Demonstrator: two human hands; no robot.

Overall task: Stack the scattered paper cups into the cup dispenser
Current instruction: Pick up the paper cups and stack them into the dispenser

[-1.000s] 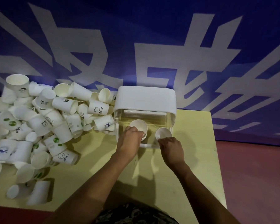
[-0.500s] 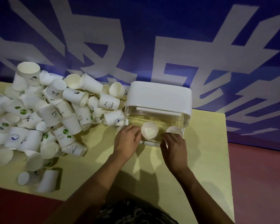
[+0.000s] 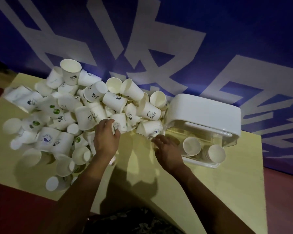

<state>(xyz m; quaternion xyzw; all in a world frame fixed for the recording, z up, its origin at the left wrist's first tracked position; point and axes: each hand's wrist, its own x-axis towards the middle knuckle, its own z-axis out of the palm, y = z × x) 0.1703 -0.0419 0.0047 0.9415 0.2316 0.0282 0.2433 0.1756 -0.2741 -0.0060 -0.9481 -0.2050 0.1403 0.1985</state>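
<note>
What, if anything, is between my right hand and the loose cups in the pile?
Nothing visible. The right hand hovers over bare yellow table, and the nearest loose cup lies just beyond its fingers. The clear cup dispenser sits to its right, out of the way.

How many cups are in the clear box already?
2 cup mouths show in the dispenser: the left cup, beside the right hand, and the right cup, near the front corner. Each may head a stack, so more cups could be hidden behind them.
</note>
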